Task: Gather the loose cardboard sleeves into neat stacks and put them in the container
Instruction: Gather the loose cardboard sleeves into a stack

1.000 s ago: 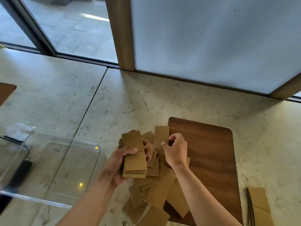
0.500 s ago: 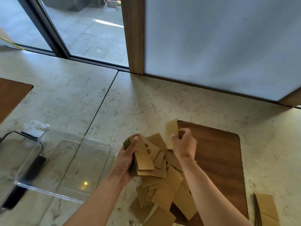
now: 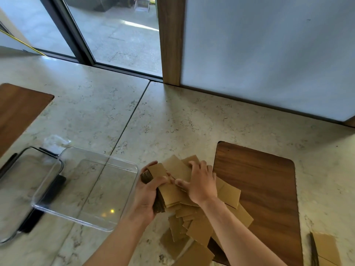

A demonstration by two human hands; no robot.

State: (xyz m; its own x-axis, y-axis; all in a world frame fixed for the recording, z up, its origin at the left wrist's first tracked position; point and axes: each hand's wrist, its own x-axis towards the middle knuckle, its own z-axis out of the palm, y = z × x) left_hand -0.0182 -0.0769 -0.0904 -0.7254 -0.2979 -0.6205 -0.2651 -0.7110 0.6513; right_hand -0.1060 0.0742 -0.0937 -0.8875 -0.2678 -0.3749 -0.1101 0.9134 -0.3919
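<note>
My left hand grips a stack of brown cardboard sleeves, thumb across the top sleeve. My right hand lies flat on that stack, pressing a sleeve down onto it. Below and around both hands spreads a loose pile of sleeves, partly on a wooden board. The clear plastic container stands just left of my left hand with nothing visible in it. A separate neat stack of sleeves lies at the bottom right.
The surface is a pale stone counter. A clear lid with a dark rim lies left of the container. Another wooden board sits at the far left. A wall panel and glass door close off the back.
My right hand lifted one sleeve from the pile, carried it left and laid it on the stack in my left hand. The camera view shifted left.
</note>
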